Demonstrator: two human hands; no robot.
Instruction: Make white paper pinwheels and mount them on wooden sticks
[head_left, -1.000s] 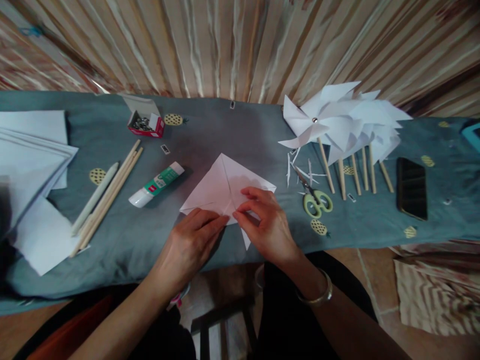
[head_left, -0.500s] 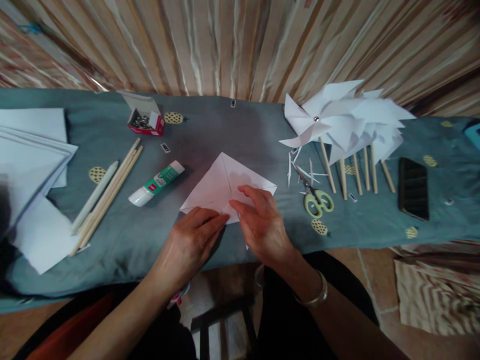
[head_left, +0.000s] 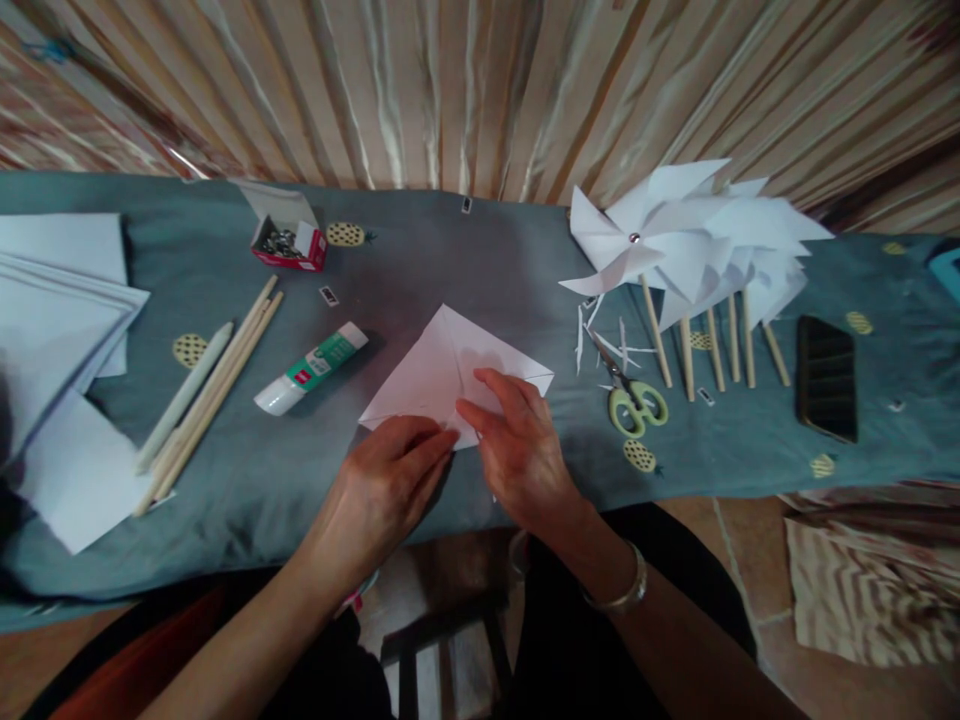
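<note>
A white square of paper [head_left: 427,360] with crease or cut lines running in from its corners lies on the cloth in front of me. At its near-left edge, my left hand [head_left: 394,478] is closed, thumb and fingers pressed together on the near corner. My right hand [head_left: 521,448] rests over the paper's right half, thumb and forefinger apart and their tips near its middle. The palm and lower fingers of that hand hide the near-right edge. Left of the paper is a green and white glue stick [head_left: 313,367]; to the right are green-handled scissors [head_left: 636,405].
Finished paper pinwheels [head_left: 675,230] on wooden sticks lie at the right, near paper scraps [head_left: 611,340] and a dark phone [head_left: 826,378]. On the left are wooden sticks [head_left: 217,390], stacked white sheets [head_left: 60,330] and a red box of metal pins [head_left: 289,245].
Both hands stay almost where they were on the paper. The view has shifted very slightly, with objects on the left sitting a little further left.
</note>
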